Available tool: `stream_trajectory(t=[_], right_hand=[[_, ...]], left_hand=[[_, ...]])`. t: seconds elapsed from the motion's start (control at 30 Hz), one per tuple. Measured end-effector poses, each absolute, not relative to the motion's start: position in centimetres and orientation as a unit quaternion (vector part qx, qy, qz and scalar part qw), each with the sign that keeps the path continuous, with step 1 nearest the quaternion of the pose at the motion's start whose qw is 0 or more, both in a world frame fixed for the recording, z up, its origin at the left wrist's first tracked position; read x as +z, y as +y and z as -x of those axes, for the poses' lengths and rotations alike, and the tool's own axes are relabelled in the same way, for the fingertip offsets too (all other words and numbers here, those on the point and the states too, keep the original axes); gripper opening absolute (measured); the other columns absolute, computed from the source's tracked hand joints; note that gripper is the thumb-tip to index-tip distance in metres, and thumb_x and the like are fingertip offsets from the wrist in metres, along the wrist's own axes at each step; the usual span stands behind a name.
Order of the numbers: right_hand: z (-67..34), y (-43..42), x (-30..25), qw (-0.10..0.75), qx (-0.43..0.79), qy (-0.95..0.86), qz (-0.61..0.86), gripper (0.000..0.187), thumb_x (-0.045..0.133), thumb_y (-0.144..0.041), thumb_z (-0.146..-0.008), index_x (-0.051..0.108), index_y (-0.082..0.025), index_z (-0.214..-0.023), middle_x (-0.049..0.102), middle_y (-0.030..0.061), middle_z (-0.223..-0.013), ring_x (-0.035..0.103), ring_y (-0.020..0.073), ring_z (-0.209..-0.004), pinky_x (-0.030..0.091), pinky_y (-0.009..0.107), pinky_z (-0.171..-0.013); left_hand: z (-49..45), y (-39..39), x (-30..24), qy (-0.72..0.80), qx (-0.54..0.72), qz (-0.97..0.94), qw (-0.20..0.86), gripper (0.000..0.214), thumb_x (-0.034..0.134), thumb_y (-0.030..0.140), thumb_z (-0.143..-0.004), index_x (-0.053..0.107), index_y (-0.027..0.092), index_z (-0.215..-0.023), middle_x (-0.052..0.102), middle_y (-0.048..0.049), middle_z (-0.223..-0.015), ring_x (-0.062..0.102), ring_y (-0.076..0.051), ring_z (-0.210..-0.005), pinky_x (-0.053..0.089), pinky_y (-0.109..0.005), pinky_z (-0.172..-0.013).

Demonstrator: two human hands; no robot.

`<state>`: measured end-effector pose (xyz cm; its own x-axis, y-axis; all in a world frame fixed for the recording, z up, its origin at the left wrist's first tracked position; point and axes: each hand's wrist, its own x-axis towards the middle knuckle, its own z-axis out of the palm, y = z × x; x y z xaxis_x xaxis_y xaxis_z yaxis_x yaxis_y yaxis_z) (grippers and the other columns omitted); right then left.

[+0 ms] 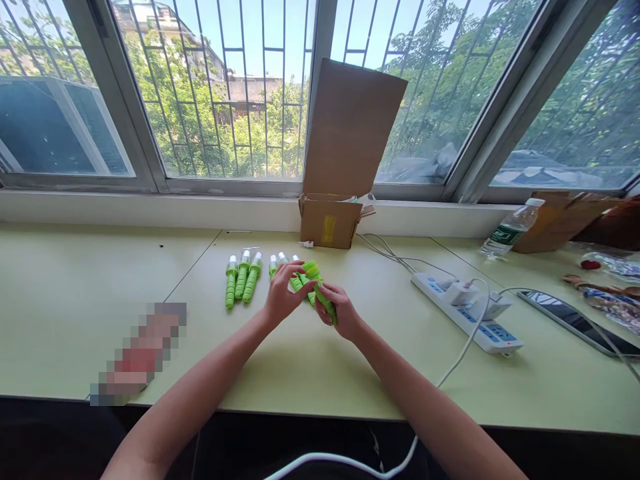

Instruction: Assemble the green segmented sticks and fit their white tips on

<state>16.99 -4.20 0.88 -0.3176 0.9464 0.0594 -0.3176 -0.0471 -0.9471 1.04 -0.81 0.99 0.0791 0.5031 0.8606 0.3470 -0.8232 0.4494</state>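
Windows (225, 133) stand behind a pale green table (75, 280), an open box (345, 225) at its far edge. Nearer than the box, the right hand (344, 312) grips a green tube (327, 305); the left hand (281, 297) curls by its upper end, whether pinching cannot be told. White-tipped tubes (243, 275) lie front-left of the box, perhaps finished; the held one, showing no white tip, seems under way.

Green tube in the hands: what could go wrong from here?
The held green tube could slip if the right hand loosens. The left hand might knock the other tubes lying close to it. The white cable passes behind the right forearm in this view, so a sweep could tug the power strip.
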Motion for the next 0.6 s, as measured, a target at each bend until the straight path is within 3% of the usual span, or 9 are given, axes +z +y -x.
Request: stream_trajectory(t=[0.33, 0.6], right_hand=[[-17.1, -4.0, 0.6, 0.46, 0.668, -0.493, 0.315, 0.026, 0.062, -0.044, -0.082, 0.055, -0.019, -0.078, 0.05, -0.0055, -0.048, 0.031, 0.0056, -0.031, 0.018, 0.019, -0.03], [-16.4, -3.8, -0.1, 0.532, 0.507, -0.559, 0.384, 0.032, 0.071, -0.046, -0.074, 0.055, -0.019, -0.083, 0.051, -0.0065, -0.058, 0.041, 0.0073, -0.036, 0.031, 0.021, -0.032]], left_hand=[[-1.1, -0.8, 0.4, 0.292, 0.62, -0.722, 0.09, 0.023, 0.071, 0.032, -0.078, 0.058, 0.02, -0.093, 0.066, -0.0089, -0.111, 0.062, -0.021, -0.103, 0.058, -0.034, -0.073], [-0.9, -0.4, 0.1, 0.302, 0.622, -0.72, 0.058, 0.025, 0.071, 0.033, -0.078, 0.056, 0.02, -0.094, 0.064, -0.0095, -0.111, 0.063, -0.021, -0.1, 0.057, -0.035, -0.073]])
